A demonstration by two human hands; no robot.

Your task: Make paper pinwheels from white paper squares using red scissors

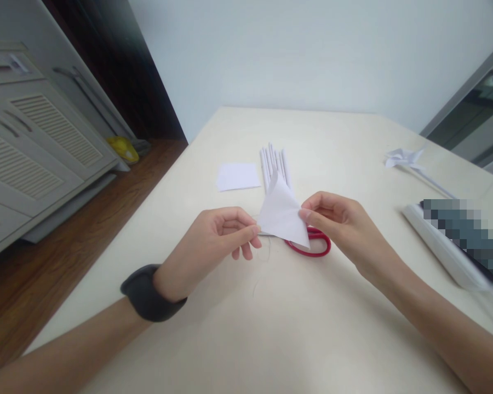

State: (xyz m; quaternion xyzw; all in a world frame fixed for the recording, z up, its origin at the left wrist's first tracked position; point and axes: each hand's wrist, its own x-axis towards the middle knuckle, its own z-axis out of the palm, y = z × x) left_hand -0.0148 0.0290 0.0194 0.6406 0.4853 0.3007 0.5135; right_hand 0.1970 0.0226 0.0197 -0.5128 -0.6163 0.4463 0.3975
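A sheet of white paper (282, 210), bent into a rough triangle, is held up above the table between both hands. My left hand (225, 232) pinches its left corner between thumb and forefinger. On the other side, my right hand (332, 216) grips the right edge with thumb and fingers. Beneath the paper lie scissors with red handles (314, 253); the paper covers much of them. Just behind are several rolled white paper sticks (285, 164), their near ends hidden. A thin wire or thread (269, 251) rests close to my left fingers.
A small stack of white paper (238, 177) lies left of the sticks. Far right is a white paper pinwheel (403, 157) on a stick. Nearer, a white object with a dark, pixelated top (443, 246) sits on the table (246, 339). The wall stands behind.
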